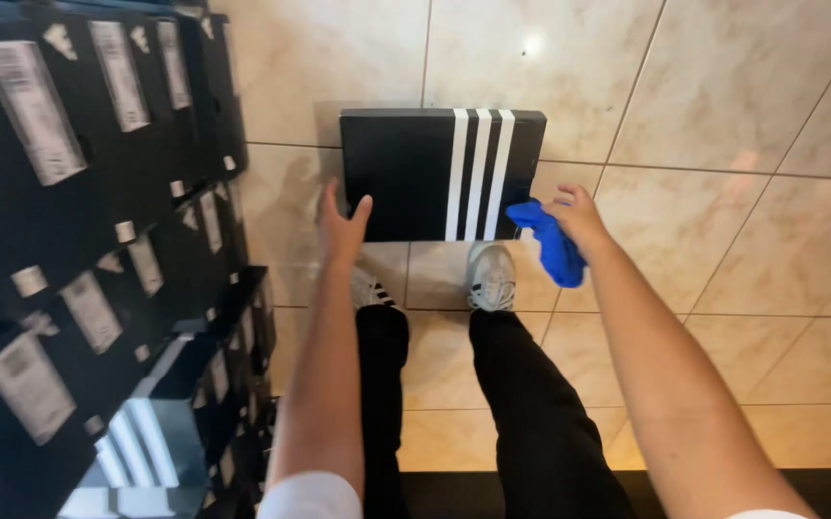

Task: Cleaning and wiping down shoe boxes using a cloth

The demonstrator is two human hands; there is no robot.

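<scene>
A black shoe box (401, 173) with three white stripes on its lid lies flat on the tiled floor in front of my feet. My left hand (341, 226) reaches down with fingers apart, just at the box's near left edge, holding nothing. My right hand (577, 216) is at the box's near right corner and grips a blue cloth (555, 248) that hangs down from the fingers. Below are my legs in black trousers and my white shoes (490, 276).
A tall stack of black shoe boxes (89, 240) with white labels fills the left side, from top to bottom. Glossy beige floor tiles (723, 192) spread to the right and behind the box.
</scene>
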